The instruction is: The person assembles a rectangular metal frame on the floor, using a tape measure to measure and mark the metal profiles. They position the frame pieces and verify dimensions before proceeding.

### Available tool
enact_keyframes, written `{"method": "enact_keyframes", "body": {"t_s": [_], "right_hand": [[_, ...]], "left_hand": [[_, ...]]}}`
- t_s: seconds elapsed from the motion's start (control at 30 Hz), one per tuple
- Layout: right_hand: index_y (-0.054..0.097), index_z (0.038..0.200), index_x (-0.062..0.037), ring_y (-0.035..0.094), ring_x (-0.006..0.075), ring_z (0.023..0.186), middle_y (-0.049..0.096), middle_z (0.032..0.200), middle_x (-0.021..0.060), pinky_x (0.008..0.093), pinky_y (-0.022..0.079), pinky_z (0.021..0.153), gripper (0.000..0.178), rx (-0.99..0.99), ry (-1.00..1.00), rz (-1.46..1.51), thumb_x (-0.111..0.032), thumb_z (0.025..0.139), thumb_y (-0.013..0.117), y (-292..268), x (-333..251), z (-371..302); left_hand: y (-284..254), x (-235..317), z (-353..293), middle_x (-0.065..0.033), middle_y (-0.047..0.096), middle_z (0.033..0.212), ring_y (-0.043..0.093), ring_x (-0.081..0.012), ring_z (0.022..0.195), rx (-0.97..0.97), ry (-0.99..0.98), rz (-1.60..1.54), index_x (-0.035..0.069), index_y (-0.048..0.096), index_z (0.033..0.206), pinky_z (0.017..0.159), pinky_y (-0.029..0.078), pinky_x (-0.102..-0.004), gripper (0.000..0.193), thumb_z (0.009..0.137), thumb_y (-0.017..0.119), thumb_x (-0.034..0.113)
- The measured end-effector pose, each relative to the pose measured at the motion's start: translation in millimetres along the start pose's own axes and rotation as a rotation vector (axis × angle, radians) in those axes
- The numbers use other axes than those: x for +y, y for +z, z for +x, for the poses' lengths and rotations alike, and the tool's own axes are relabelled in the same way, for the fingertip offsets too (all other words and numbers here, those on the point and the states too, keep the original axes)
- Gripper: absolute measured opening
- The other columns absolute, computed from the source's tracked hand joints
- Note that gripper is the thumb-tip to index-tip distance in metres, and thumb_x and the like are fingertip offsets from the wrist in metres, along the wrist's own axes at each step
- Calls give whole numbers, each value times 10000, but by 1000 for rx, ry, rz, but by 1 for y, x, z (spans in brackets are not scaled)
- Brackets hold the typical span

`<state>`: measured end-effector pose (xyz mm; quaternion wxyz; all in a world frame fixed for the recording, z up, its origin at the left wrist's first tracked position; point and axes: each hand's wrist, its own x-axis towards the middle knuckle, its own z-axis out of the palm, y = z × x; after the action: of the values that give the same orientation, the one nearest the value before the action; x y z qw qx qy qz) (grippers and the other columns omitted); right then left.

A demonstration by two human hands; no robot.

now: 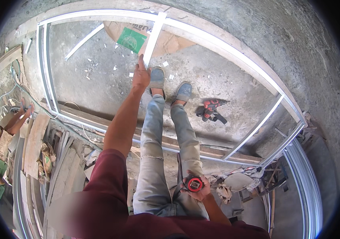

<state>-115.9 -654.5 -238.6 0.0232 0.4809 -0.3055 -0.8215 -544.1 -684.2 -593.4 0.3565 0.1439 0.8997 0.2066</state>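
Note:
My left hand (141, 75) grips the near end of a white metal channel (154, 38), with one finger stretched along its side. The channel's far end meets the far rail of a large metal frame (225, 44). Close to my lap, my right hand (202, 192) is closed around a red and black tape measure (194, 183). No drawn-out blade can be made out on it. On the concrete inside the frame lies a red and black cordless drill (210, 109), right of my blue shoes (184, 91).
A brown cardboard sheet (174, 43) with a green patch lies under the channel. Left of it rests a loose metal strip (84, 42); small white scraps are scattered about. Wood planks (36, 145) pile up at left, near another person's feet (30, 108). Long metal channels (305, 179) stack at right.

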Motion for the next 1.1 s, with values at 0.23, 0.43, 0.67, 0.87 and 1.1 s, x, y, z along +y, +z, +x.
{"method": "enact_keyframes", "body": {"t_s": [0.23,0.43,0.67,0.87,1.1], "right_hand": [[383,1466,-123,547,439,1182,579,1256,212,616,465,972,744,53,13,-26,-521,896,649,6,-10,-1],[383,1460,-122,545,427,1173,586,1245,207,606,467,978,740,67,15,-35,-514,895,659,7,-11,-3],[376,1467,-116,526,438,1193,571,1267,220,613,456,991,738,53,11,-25,-519,908,640,2,-13,-6],[342,1498,-125,516,455,1210,543,1312,237,644,421,1015,768,63,43,-21,-535,914,625,-6,-21,-9],[343,1516,-160,520,440,1206,529,1332,212,647,414,1012,766,89,53,-125,-584,925,583,-4,-24,-14]], "left_hand": [[-4,11,-12,-300,543,1259,551,-494,1158,-4,-6,25,189,161,1549,956,470,-539,799,916,648,162],[0,0,-28,-274,563,1235,570,-475,1126,-26,6,61,196,169,1554,923,476,-535,778,927,628,166],[2,5,-31,-271,568,1216,570,-473,1115,-44,-21,76,213,174,1552,926,466,-549,762,933,615,172],[8,-3,-31,-259,574,1212,579,-466,1096,17,-57,23,239,202,1556,923,482,-547,763,922,623,187],[11,5,-31,-198,557,1274,542,-409,1191,18,-215,-50,239,246,1555,995,407,-622,736,916,611,206]]}}
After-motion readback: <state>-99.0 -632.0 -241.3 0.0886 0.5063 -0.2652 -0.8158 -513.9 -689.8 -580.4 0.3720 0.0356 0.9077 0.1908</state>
